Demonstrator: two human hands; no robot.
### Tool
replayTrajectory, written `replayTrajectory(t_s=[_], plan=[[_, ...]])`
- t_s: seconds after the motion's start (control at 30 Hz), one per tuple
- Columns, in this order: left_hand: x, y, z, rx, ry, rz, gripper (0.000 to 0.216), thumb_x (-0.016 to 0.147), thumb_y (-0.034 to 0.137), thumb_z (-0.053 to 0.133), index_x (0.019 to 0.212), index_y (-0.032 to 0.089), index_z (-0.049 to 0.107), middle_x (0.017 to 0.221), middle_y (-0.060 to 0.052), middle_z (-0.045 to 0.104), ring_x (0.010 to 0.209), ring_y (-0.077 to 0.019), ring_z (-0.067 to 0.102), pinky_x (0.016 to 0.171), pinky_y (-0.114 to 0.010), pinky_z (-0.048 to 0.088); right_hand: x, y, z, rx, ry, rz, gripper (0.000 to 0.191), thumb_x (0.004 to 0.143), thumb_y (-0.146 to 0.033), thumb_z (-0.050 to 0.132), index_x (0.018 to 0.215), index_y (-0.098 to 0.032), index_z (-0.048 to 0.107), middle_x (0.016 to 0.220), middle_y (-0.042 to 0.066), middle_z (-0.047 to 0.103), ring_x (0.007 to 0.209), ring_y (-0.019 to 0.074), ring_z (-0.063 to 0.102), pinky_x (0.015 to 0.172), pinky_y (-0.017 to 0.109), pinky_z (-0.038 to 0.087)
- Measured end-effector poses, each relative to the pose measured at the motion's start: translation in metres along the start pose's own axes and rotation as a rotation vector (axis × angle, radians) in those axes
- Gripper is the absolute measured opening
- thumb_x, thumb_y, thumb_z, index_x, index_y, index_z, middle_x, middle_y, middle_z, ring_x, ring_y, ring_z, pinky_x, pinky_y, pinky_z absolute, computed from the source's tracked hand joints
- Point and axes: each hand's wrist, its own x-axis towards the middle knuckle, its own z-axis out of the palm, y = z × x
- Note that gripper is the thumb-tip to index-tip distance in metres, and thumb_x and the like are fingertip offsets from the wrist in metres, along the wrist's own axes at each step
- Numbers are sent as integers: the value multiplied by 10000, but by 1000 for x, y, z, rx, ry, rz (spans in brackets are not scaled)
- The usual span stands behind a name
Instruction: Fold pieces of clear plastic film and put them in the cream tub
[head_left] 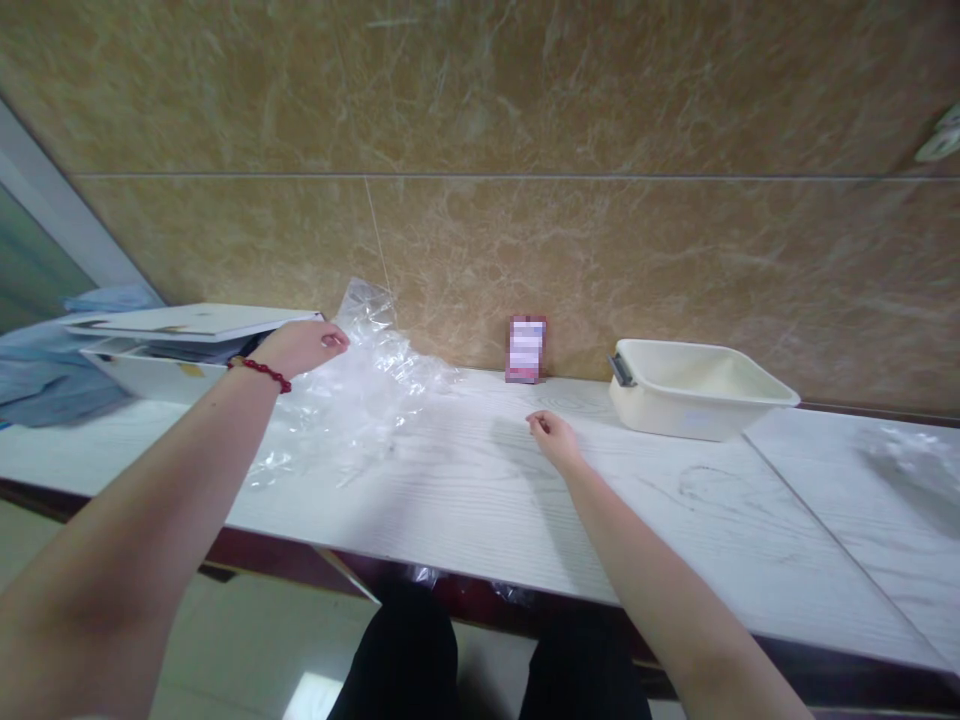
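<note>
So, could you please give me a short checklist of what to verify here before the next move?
1. White box fully closed: not ok; its lid is ajar along the front.
2. Left hand off the box: cannot tell; it overlaps the box's right end in this view.
3. Right hand empty: cannot tell; it is curled above the tabletop.
4. Clear plastic gathered up: not ok; it lies crumpled and spread out beside the box.
5. Cream tub upright: ok; it stands open side up near the wall.
</note>
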Motion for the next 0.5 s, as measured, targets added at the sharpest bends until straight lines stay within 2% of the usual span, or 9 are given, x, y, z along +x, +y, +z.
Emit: replayTrajectory(t_s=[0.17, 0.33, 0.43, 0.5], plan=[[-4, 23, -19, 107, 51, 21, 281, 716, 347, 431, 875, 173, 585, 875, -47, 628, 768, -177, 540, 668, -251, 376, -6, -4, -2, 16, 10, -7, 243, 703, -329, 398, 783, -183, 575, 560, -14, 541, 494, 99, 468, 476, 200, 347], [-16, 62, -38, 92, 188, 184, 281, 739, 343, 395, 880, 196, 587, 887, -22, 623, 802, -184, 540, 713, -263, 377, -10, -15, -2, 134, 30, -40, 257, 734, -339, 409, 908, -184, 518, 663, 4, 600, 581, 100, 531, 547, 218, 413], [-22, 88, -47, -41, 135, 290, 273, 718, 357, 422, 872, 220, 602, 886, 11, 618, 832, -178, 533, 758, -253, 364, -9, -41, -9, 204, 53, -94, 306, 731, -356, 445, 982, -183, 473, 779, 37, 619, 708, 122, 563, 598, 246, 442], [-24, 105, -50, -149, 63, 358, 273, 698, 363, 448, 866, 227, 614, 888, 15, 616, 853, -183, 527, 775, -254, 353, -8, -66, -20, 268, 24, -193, 368, 724, -370, 471, 1043, -191, 428, 906, 61, 601, 815, 136, 557, 607, 247, 455]])
